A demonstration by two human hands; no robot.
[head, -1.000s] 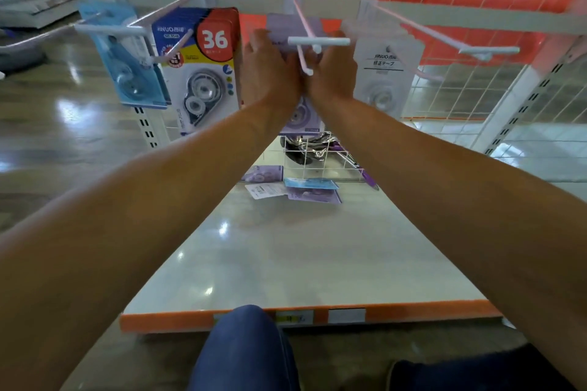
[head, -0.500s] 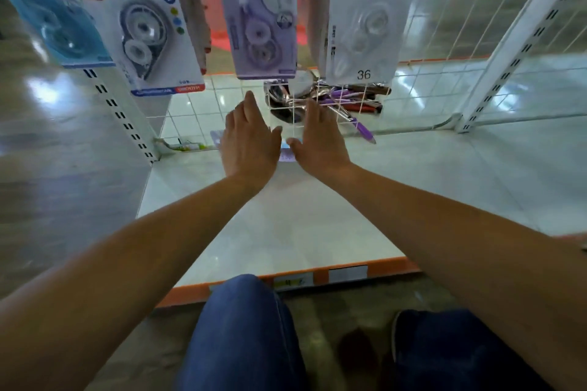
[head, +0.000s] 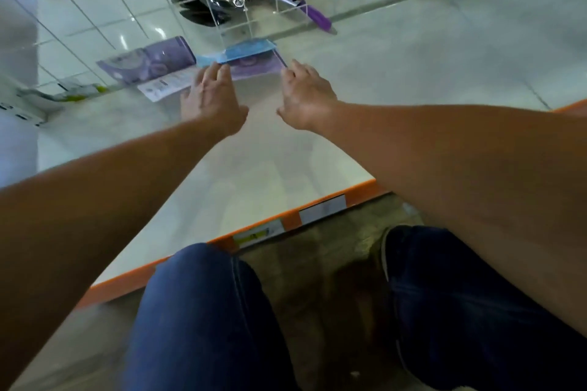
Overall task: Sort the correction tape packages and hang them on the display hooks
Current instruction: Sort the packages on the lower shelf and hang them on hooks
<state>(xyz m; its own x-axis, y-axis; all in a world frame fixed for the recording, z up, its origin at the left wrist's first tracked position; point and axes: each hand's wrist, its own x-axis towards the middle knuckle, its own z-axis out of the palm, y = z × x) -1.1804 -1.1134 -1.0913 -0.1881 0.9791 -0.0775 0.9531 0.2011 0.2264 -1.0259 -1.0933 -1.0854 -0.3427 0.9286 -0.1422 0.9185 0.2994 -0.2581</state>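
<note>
Left hand [head: 211, 98] is held flat, fingers straight and together, tips at the near edge of the blue pack [head: 251, 49]; contact can't be confirmed. Right hand [head: 306, 95] is relaxed, fingers slightly spread, nothing held, tips at the corner of the purple pack [head: 257, 66] under it. A second purple pack [head: 149, 62] and a white pack [head: 166, 86] are laid on the shelf [head: 254, 168] left of the left fingertips.

**Bare arms, blue jeans**

The left hand [head: 211, 98] and right hand [head: 305, 95] are bare, as are both forearms [head: 111, 200] up to the frame's edge. The legs wear dark blue denim jeans [head: 203, 311] — a stitched seam [head: 235, 282] runs along the left leg.
</note>
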